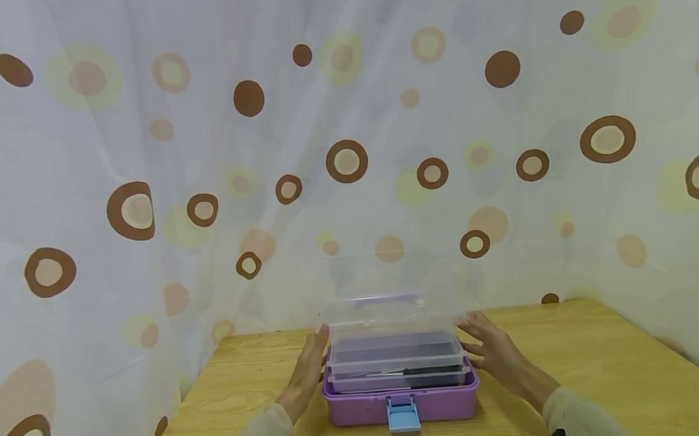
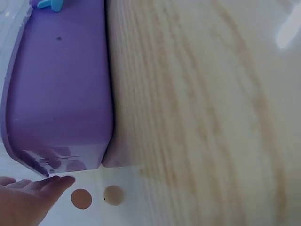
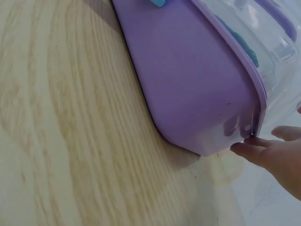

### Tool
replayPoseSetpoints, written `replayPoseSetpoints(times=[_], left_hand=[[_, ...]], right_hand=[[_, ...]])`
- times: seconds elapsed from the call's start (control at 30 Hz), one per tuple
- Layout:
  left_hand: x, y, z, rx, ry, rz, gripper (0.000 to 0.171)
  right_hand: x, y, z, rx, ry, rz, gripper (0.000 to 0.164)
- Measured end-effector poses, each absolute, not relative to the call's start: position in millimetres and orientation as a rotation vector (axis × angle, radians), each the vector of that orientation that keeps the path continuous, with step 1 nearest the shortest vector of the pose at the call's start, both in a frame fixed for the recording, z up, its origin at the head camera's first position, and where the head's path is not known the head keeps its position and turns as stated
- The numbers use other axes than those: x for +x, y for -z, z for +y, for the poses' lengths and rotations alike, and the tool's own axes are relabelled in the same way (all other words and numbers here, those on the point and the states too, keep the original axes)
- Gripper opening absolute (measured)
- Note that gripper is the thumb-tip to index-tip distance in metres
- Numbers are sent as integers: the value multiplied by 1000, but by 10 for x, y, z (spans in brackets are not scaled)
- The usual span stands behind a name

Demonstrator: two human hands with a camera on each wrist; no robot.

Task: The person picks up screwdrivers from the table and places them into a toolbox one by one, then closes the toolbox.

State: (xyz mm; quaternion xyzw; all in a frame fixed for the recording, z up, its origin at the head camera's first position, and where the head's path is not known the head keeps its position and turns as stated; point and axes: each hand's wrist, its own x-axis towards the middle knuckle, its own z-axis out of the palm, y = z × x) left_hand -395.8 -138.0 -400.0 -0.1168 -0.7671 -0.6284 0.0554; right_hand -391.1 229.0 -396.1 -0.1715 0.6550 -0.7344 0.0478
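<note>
A purple toolbox [image 1: 401,406] sits on the wooden table with its light blue front latch [image 1: 403,417] hanging down. Above its base rise clear trays [image 1: 396,363] in tiers, and a transparent lid [image 1: 387,309] stands raised behind them. A dark-handled tool [image 1: 436,375] lies in the lower tray. My left hand [image 1: 306,372] is at the box's left side, fingers fairly straight, by the end wall's rim in the left wrist view. On the opposite side, my right hand [image 1: 502,355] has its extended fingertips at the rim. Whether either hand presses the plastic is hard to tell.
The wooden table [image 1: 590,377] extends to both sides of the box. Behind it hangs a pale curtain [image 1: 386,208] printed with brown and yellow circles, which also runs along the left and right sides.
</note>
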Motion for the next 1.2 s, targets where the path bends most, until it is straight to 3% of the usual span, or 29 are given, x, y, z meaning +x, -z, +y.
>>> replayPoseSetpoints(times=[0.17, 0.4, 0.67, 0.8, 1.2], left_hand=[[-3915, 4034, -1402, -373, 2026, -2354, 101], [-3901, 4039, -1492, -450, 2147, -2356, 105], [-3920, 4029, -1602, -617, 2270, -2343, 74], [-3927, 4046, -1644, -644, 2313, -2336, 68], [-3933, 4080, -1724, -693, 2383, -2333, 64]], right_hand=[[-3890, 3980, 2297, -551, 2228, 2000, 51], [-3865, 3989, 2333, -549, 2128, 2060, 67], [-3848, 3994, 2298, -566, 2067, 2130, 68], [-3832, 4005, 2297, -583, 2043, 2145, 76], [-3835, 4021, 2384, -656, 1978, 2108, 78]])
